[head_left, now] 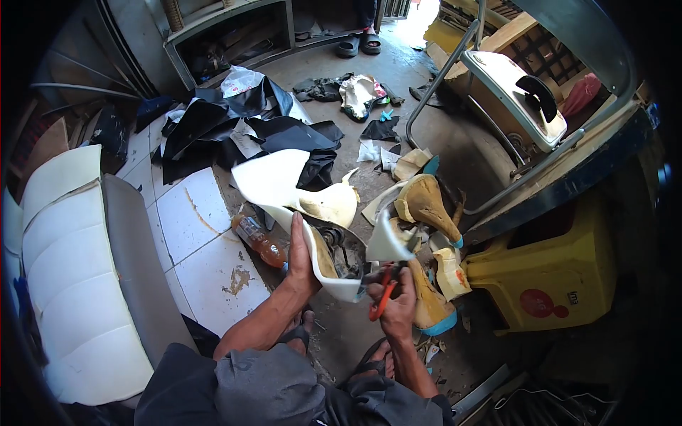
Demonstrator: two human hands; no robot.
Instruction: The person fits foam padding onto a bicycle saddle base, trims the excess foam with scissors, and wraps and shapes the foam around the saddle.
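Observation:
My left hand [301,257] grips the edge of a white foam-padded seat [270,177], which is tilted so that its dark underside with metal parts shows. Most of the fingers are hidden behind it. In my right hand [399,304] is a pair of scissors [383,295] with red-orange handles, fingers closed round them. The blades are hard to make out beside a white strip [387,241], blurred, at the right edge of the seat. I cannot tell whether the strip is still joined to it.
Brown foam pieces [430,202] with blue ends lie right of my hands, by a yellow plastic stool [543,263]. A bottle [259,241] lies left, near white tiles [202,206]. Black sheet scraps [241,128] cover the floor ahead. Long white padding [92,284] stands at far left.

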